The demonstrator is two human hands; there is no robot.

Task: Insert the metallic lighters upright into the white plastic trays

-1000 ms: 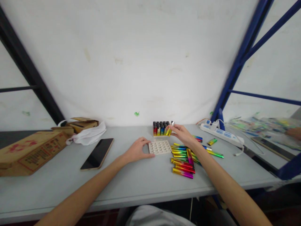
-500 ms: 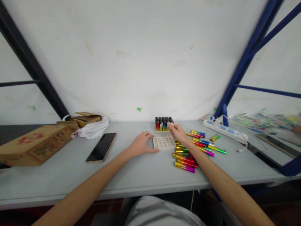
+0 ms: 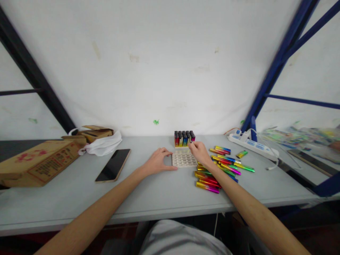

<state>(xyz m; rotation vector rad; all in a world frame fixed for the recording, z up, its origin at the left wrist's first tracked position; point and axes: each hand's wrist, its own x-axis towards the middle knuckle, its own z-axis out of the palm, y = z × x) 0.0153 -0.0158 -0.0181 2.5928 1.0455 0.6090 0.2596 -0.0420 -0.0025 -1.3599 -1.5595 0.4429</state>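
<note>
Fingertips of the right hand (image 3: 198, 153) pinch together over the far edge of the white tray (image 3: 184, 159), though whether this grip holds a lighter is hidden. Loose lighters (image 3: 212, 173) lie just right of it (long axes mostly crosswise), while the left hand (image 3: 156, 162) rests half-curled against the tray's left edge.

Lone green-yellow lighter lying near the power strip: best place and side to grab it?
Pinch the lighter across its narrow width at mid-body, coming from above. It lies flat on the table, clear of the power strip and the lighter pile, so both long sides look free.
</note>
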